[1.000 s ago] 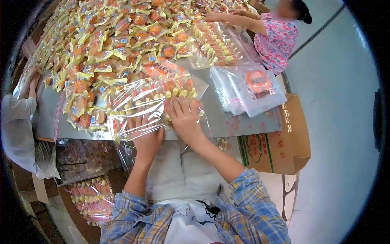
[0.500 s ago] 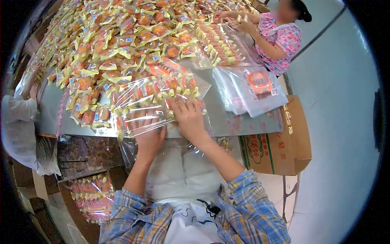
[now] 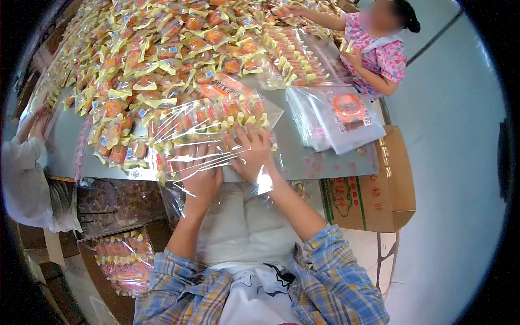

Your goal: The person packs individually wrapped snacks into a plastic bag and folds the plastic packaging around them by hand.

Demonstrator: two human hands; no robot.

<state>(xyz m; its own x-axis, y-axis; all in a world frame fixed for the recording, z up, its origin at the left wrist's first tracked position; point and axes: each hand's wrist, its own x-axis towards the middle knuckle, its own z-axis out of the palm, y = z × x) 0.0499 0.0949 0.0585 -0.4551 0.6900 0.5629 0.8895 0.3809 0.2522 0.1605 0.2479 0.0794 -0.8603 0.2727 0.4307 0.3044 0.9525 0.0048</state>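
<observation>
A large clear plastic bag (image 3: 179,127) lies at the table's near edge with rows of small wrapped cakes (image 3: 208,114) inside it. My left hand (image 3: 197,170) is under the shiny film, fingers stretched forward against the near side of the packets. Spread over the near row on the right are the fingers of my right hand (image 3: 252,151); film gleams across that wrist. Both hands are open, touching the packets without gripping one. The left fingertips are partly blurred by glare.
A heap of wrapped cakes (image 3: 146,49) covers the table's far side. Flat printed bags (image 3: 344,116) lie at right, above a cardboard box (image 3: 374,200). A co-worker in a pink patterned top (image 3: 379,54) reaches over the heap; another person's white sleeve (image 3: 24,179) is at left.
My right hand has shifted slightly, its fingers more spread, and film now shines over its wrist. The co-worker's arm has stretched out towards the heap, the other hand drawn back.
</observation>
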